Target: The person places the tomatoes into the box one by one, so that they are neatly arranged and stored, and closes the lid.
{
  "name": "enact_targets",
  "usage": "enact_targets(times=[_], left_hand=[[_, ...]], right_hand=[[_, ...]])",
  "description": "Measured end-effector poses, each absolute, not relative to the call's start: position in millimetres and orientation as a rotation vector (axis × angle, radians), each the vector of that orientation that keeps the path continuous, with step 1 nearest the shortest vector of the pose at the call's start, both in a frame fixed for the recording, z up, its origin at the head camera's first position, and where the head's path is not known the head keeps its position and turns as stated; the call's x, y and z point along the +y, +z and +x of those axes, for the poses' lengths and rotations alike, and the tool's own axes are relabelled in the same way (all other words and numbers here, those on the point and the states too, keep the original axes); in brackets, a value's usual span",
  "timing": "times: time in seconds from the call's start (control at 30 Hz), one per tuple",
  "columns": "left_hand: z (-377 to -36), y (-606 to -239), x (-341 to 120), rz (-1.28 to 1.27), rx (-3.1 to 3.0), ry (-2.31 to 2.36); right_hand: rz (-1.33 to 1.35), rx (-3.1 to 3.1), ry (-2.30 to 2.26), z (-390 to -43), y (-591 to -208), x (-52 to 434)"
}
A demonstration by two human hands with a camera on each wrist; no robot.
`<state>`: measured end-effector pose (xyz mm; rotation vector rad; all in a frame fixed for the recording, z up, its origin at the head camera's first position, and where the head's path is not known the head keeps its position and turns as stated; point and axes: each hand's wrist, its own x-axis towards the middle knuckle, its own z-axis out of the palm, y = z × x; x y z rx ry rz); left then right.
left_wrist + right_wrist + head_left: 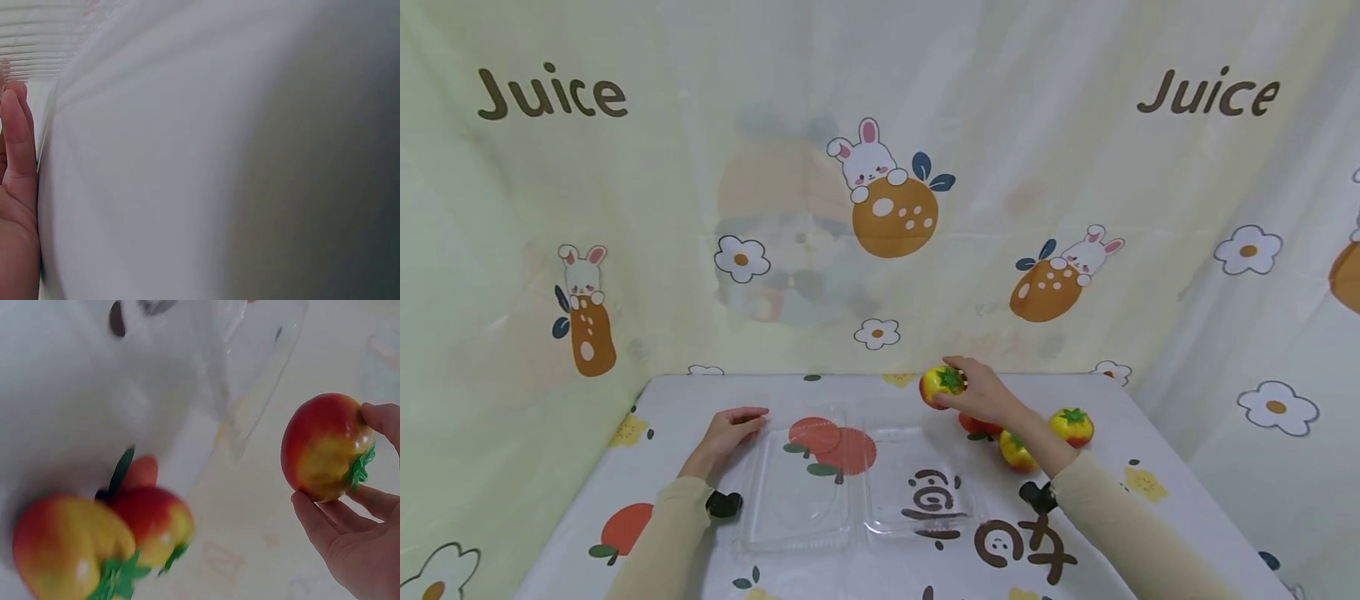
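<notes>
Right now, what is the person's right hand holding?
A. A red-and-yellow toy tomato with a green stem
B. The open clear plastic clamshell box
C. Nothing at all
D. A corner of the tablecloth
A: the right hand pinches a red-and-yellow toy tomato between thumb and fingers, raised beyond the clear plastic clamshell box, while the left hand rests at the box's left edge.

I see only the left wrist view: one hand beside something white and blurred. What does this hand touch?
Observer: The left hand rests with straight fingers at the edge of an open clear plastic box.
Operator: What does the other hand do?
Observer: The right hand holds a red-yellow tomato above the table.
Operator: Are there more tomatoes?
Observer: Yes, three more tomatoes lie on the table by the right forearm.
</notes>
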<state>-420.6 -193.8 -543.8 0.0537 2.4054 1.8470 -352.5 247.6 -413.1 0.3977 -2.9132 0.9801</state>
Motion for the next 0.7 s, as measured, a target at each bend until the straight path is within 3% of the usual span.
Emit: enact_targets(times=[0.7], left_hand=[[-421.3,-545.1,-193.1,0.011,2.405,1.851]], right_hand=[[0.479,-2.910,1.022,-348.8,-444.5,178.5]])
